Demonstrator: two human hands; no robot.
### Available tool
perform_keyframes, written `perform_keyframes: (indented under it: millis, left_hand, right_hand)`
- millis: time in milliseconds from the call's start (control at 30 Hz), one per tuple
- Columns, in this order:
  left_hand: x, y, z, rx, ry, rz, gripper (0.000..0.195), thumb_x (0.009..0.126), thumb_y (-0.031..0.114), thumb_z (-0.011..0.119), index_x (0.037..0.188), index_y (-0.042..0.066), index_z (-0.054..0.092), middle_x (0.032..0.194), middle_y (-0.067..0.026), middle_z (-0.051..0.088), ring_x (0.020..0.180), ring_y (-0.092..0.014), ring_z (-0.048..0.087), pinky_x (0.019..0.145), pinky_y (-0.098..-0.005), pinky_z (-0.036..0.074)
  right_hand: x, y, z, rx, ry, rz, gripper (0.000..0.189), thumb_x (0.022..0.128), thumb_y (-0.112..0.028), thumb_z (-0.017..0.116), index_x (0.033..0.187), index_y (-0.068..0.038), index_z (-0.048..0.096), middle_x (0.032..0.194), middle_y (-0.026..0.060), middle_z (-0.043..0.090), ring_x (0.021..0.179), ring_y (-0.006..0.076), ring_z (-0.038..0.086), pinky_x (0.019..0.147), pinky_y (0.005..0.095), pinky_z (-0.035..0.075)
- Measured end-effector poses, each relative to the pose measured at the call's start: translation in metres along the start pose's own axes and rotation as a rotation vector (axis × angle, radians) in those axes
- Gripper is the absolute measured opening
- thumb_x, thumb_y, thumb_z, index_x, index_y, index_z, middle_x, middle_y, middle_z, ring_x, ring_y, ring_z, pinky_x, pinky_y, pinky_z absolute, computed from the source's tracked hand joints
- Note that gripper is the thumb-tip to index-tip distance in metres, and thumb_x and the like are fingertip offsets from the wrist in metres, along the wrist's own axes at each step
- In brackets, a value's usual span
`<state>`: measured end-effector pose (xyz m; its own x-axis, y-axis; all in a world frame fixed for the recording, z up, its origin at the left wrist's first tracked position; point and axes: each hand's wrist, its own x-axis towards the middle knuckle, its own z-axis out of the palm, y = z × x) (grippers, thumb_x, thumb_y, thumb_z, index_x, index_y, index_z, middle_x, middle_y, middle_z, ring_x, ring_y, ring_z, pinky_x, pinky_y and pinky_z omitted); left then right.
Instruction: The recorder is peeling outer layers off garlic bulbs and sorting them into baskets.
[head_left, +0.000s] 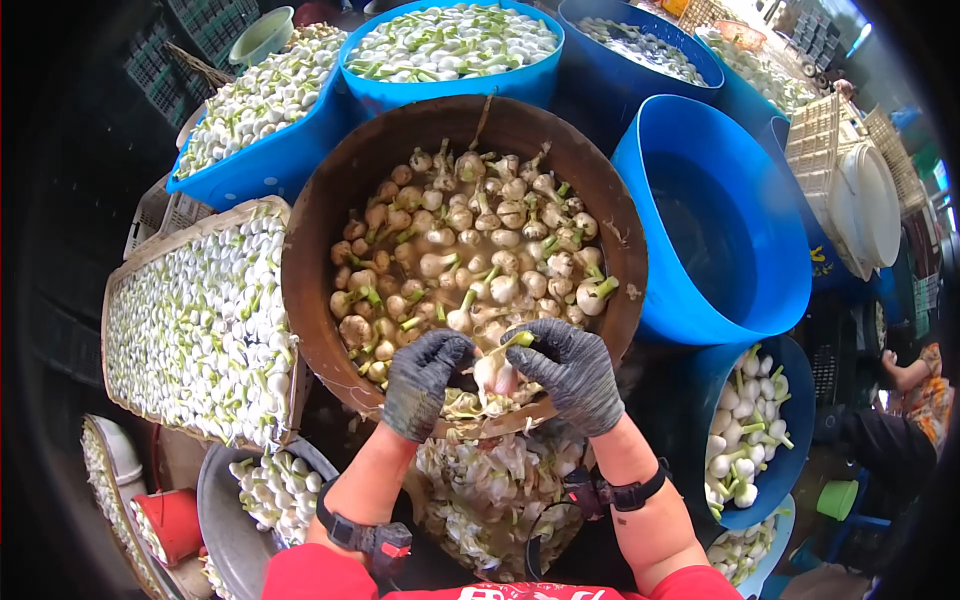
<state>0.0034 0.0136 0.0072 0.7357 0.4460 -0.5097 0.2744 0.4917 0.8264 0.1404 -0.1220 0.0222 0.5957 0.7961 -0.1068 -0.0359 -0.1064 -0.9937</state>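
My gloved left hand (426, 382) and gloved right hand (568, 371) meet above the near rim of a large brown tub (319, 330). Between them is a garlic bulb (495, 373) with a pinkish side. The right fingers grip its green stem end at the top. The left fingertips touch or nearly touch the bulb's left side; their exact hold is partly hidden. Inside the tub, many garlic bulbs (512, 214) with short stems float in cloudy water. Below the rim lies a heap of peeled garlic skins (487, 495) in front of me.
A blue tub of water (765, 247) stands right, above a dark blue tub (795, 450) of peeled garlic. A rectangular basket (112, 300) of garlic is left, near a grey metal basin (217, 510) and a red bucket (176, 525). A person (911, 405) sits far right.
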Motion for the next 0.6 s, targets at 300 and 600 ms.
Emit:
perform_keyframes:
  millis: [300,600]
  left_hand:
    - [-0.002,-0.013,0.018,0.277,0.136,0.497,0.013,0.083,0.004,0.065,0.093,-0.003,0.062,0.08,-0.0033,0.064,0.074,-0.01,0.059,0.068,-0.0237,0.048]
    - [-0.006,-0.001,-0.021,-0.117,0.064,0.187,0.011,0.092,0.011,0.055,0.095,0.001,0.06,0.084,-0.0025,0.063,0.072,-0.009,0.059,0.061,-0.0254,0.05]
  right_hand:
    - [0.006,-0.007,0.017,-0.378,0.073,-0.146,0.027,0.072,-0.021,0.077,0.089,-0.003,0.067,0.075,0.0073,0.063,0.064,0.0129,0.059,0.06,0.0276,0.047]
    - [0.009,0.012,-0.002,0.057,0.18,-0.128,0.016,0.079,0.0,0.068,0.095,0.001,0.068,0.084,0.0058,0.07,0.078,0.0096,0.064,0.074,0.0235,0.052]
